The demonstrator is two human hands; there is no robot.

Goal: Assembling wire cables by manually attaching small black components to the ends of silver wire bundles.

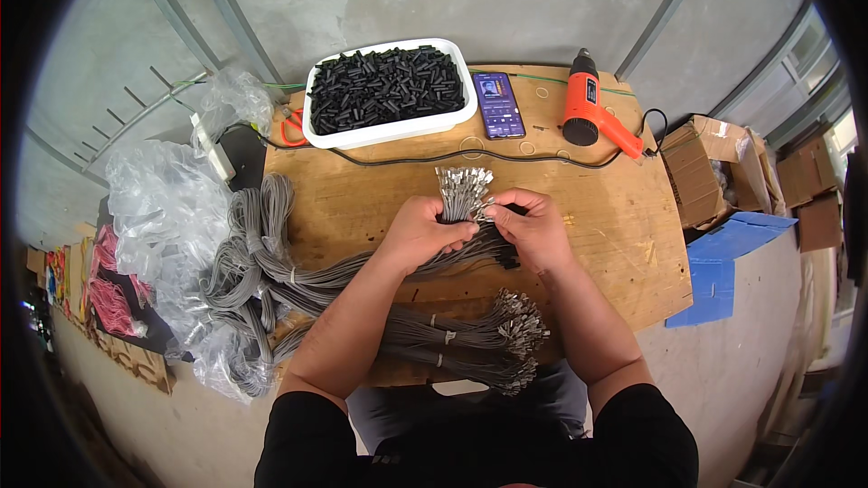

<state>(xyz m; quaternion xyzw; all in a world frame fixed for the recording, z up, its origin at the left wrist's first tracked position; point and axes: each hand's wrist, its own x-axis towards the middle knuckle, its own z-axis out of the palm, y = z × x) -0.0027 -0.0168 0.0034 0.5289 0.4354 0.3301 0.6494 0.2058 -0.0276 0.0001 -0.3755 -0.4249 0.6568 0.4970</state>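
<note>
Grey wires (458, 208) sit clasped in the left hand (421, 232), mid-table; the right hand (532, 228) pinches among their metal ends (464, 183), its exact hold hidden. Wooden tabletop (619, 235) stretches right to its edge.

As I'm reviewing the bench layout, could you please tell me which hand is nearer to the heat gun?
Right: the right hand is below and left of the heat gun in the picture; the left hand, gripping the wire bundle, is farther left.
</note>
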